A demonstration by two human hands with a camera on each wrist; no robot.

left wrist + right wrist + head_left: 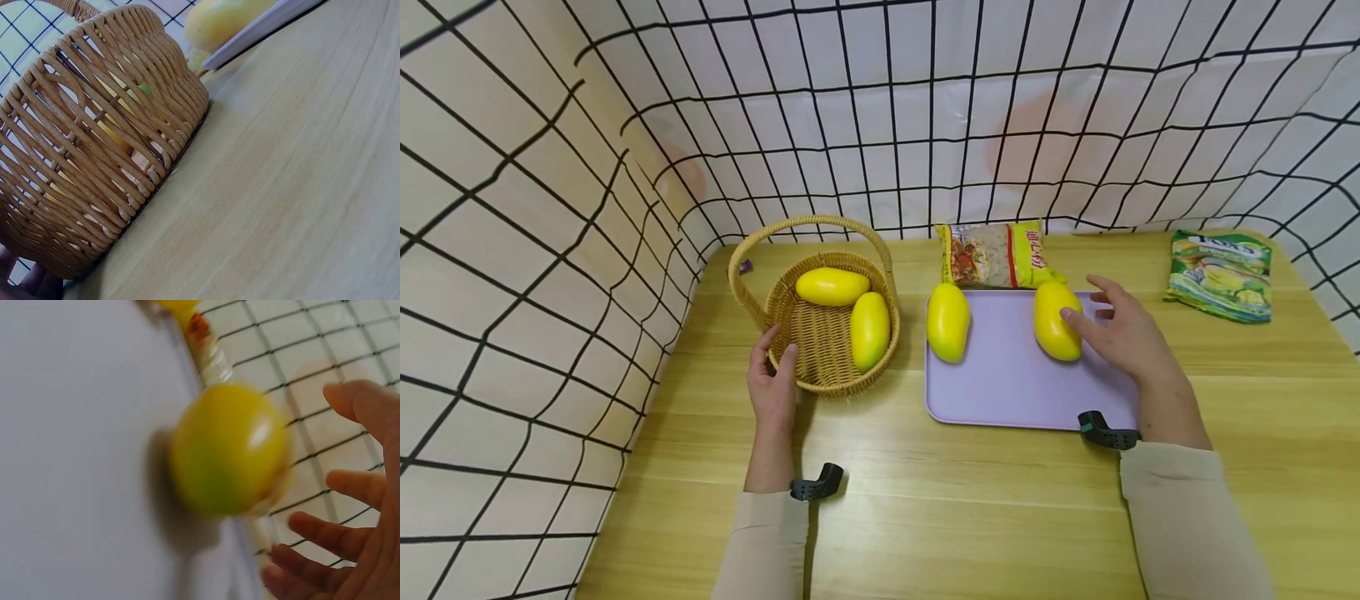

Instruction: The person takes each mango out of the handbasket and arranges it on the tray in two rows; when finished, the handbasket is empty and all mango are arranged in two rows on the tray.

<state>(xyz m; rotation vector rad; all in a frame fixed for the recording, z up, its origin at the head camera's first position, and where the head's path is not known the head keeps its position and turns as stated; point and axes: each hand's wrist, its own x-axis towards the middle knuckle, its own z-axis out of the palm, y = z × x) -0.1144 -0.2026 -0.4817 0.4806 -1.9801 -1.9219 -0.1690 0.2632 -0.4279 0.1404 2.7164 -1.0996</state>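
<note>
Head view: from my remote station I am seeing the right hand (1120, 329) hovering beside the right mango (1057, 323), its thumb overlapping the fruit's edge from this angle. Right-wrist view: I am reading the grip as spread, thumb and fingers standing apart and a gap showing between them and the mango, which is blurring slightly. That mango is lying on the lilac tray (1000, 404), right of centre toward the far rim; the left mango (948, 323) is lying at the tray's left end. The left hand (772, 387) is sitting at the near-left side of the basket (820, 346), thumb and fingers apart; left-wrist view is showing only fingertips at the corner, so I am not able to tell whether they are pressing the wicker. Inside the basket, the back mango (832, 287) is lying crosswise, while the side mango (870, 332) is leaning along the right wall, its green end pointing nearer. Just behind the tray a yellow packet (996, 255) is lying; a green packet (1220, 276) is lying farther right on the table (910, 500).
</note>
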